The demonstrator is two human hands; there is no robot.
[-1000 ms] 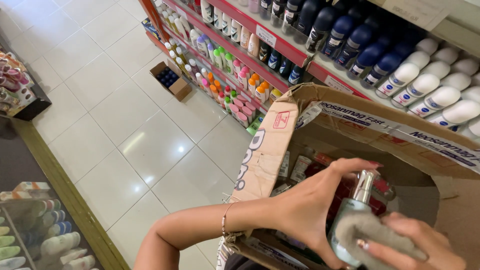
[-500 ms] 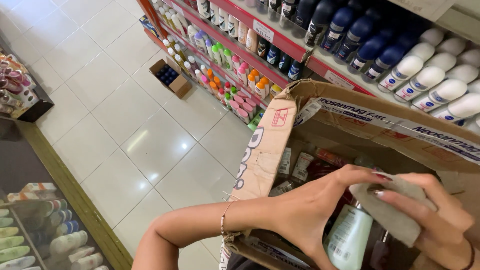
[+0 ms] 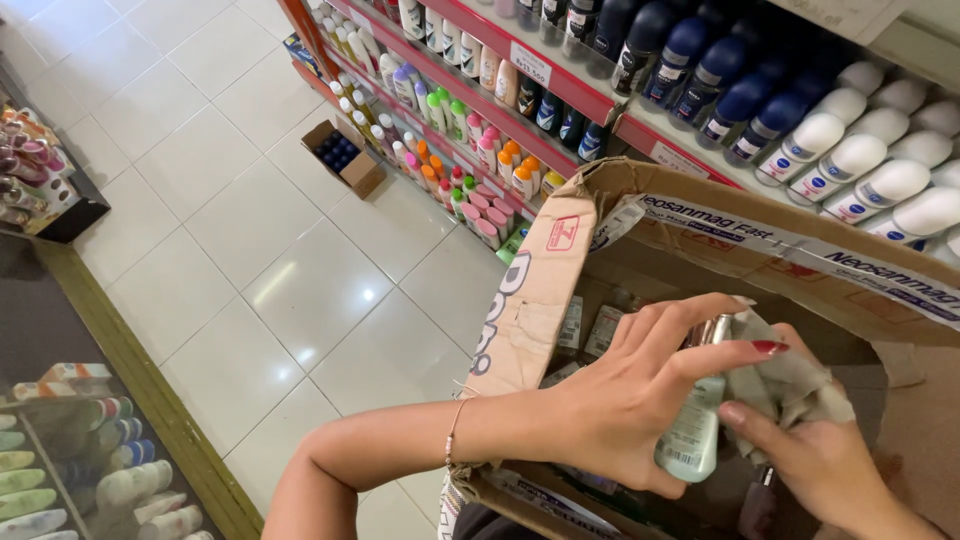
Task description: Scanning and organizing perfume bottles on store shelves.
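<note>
**Q:** Compared with the earlier frame, what has shifted?

**A:** Both hands sit slightly higher over the cardboard box [image 3: 560, 270], and the grey cloth [image 3: 790, 385] now lies against the bottle's right side instead of over its top.

**Q:** Reading left to right, what is shown?

**A:** Tiled floor [image 3: 250, 260], then the box's upright flap. Next, the left hand [image 3: 630, 400], fingers curled and clamped round the pale green bottle [image 3: 692, 435], which hangs upright above the box opening. At right, the right hand [image 3: 830, 465], fingers closed on the cloth, pressing it to the bottle. Shelves of roll-on bottles [image 3: 830, 140] run behind.

**Q:** What could go wrong?

**A:** Probably a slip: the smooth bottle is pinched near its middle, and a sideways rub from the cloth could twist it loose into the box. The silver cap [image 3: 715, 330] is partly hidden; whether it is tight cannot be told.
</note>
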